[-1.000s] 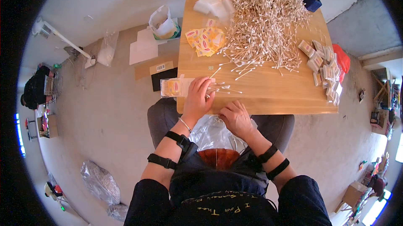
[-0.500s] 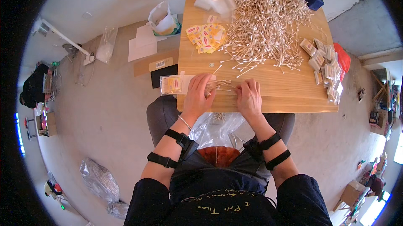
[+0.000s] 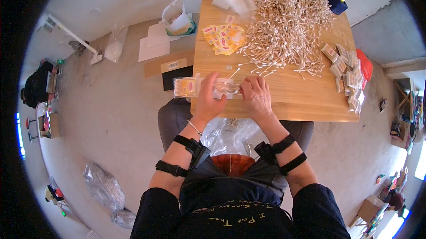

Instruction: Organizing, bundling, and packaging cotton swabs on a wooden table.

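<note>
The left hand (image 3: 208,99) is arching over the left end of a narrow bunch of pale-stick, white-tipped cotton swabs (image 3: 227,88), its thumb and fingers standing apart on the near and far sides. The right hand (image 3: 257,97) is curling at the bunch's right end with its fingertips together; whether they are pinching the sticks cannot be told. The bunch is lying left to right near the front edge of the light-brown wooden table (image 3: 301,105), over a flat white piece (image 3: 229,97). Just left of the left hand, a clear rectangular plastic box with a yellow card (image 3: 185,87) is jutting past the table's left edge. Beyond the hands, a large loose heap of cotton swabs (image 3: 288,21) is spreading, with a scatter of small yellow-and-white printed cards (image 3: 224,39) lying to its left. The bunch is probably behaving as something very light, with thin, stiff, snappable sticks and soft tips, prone to rolling and fanning out; its mid-length is likely offering the best hold, gathered gently from both sides, sparing the cotton.
</note>
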Available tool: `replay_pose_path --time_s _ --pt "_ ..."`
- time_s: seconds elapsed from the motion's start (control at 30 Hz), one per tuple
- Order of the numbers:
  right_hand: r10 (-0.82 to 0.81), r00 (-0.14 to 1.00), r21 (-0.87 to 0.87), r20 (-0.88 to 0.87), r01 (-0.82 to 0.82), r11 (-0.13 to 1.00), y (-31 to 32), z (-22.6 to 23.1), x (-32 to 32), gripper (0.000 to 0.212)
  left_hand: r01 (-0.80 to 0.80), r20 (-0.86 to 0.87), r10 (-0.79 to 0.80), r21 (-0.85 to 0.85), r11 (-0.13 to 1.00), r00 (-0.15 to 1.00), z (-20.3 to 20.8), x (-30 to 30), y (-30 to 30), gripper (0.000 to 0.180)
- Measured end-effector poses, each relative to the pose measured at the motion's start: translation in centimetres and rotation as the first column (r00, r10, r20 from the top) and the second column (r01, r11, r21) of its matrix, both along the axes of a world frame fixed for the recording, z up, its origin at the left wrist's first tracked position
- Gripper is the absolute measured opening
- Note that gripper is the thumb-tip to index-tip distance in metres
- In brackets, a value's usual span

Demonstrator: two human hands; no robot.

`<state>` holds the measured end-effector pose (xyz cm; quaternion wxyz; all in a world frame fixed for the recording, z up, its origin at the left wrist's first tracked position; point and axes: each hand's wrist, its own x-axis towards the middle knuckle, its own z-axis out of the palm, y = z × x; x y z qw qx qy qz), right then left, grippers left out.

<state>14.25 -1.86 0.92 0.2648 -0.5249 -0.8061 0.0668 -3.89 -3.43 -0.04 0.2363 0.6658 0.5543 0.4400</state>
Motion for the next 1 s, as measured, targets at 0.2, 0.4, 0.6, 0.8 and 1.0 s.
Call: replay_pose_path --time_s 0.2,0.4,0.6,0.8,1.0 --pt "-0.042 0.999 -0.033 0.021 0.042 0.999 0.4 -0.3 -0.9 0.018 0.045 -0.012 -0.045 0.012 0.999 0.999 -1.0 -0.2 0.0 0.038" --pt "0.029 0.999 -0.059 -0.029 -0.031 0.998 0.2 0.0 -0.8 0.027 -0.014 -0.005 0.015 0.048 0.999 1.000 -1.1 0.0 -0.1 0.016" --pt "-0.032 0.991 -0.043 -0.127 0.027 0.999 0.1 -0.7 -0.8 0.031 -0.061 0.083 0.061 0.002 0.998 0.995 -1.1 0.2 0.0 0.015" --pt "-0.036 0.995 0.001 -0.095 0.037 0.999 -0.2 -0.3 0.5 0.015 -0.040 -0.054 0.045 0.086 0.996 0.998 -0.9 0.6 -0.1 0.019" --pt "-0.018 0.998 -0.053 -0.060 0.015 0.998 0.5 -0.5 0.6 0.012 -0.076 -0.071 0.079 0.042 0.996 0.994 -0.9 0.8 0.1 0.032"
